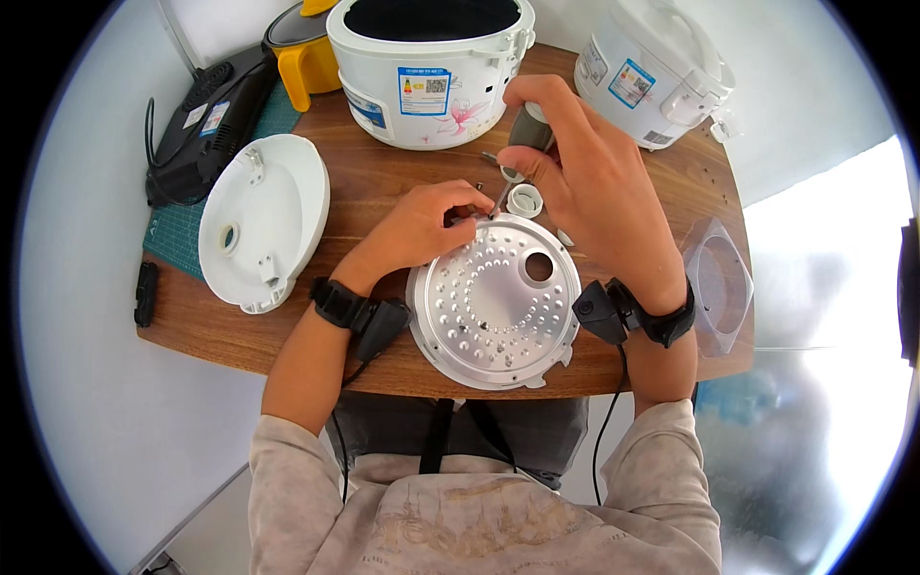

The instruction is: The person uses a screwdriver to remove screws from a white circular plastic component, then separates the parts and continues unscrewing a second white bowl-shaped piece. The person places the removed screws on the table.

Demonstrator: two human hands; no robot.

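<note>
A round silver metal lid plate (498, 292), dimpled and with one round hole, lies in front of me near the table's front edge. My right hand (604, 187) grips a screwdriver (529, 132) by its grey handle. Its shaft slants down to the plate's far rim, where a small dark spot shows at the tip. My left hand (412, 225) rests at the same rim with thumb and fingers pinched beside the tip; what they hold is hidden. A white plastic ring (524, 200) sits just beyond the plate.
A white rice cooker body (422, 86) stands open behind my hands, and a closed white cooker (652, 77) at the back right. At left lie a white lid shell (264, 225) and a black device (206, 125). A clear plastic piece (719, 287) lies right.
</note>
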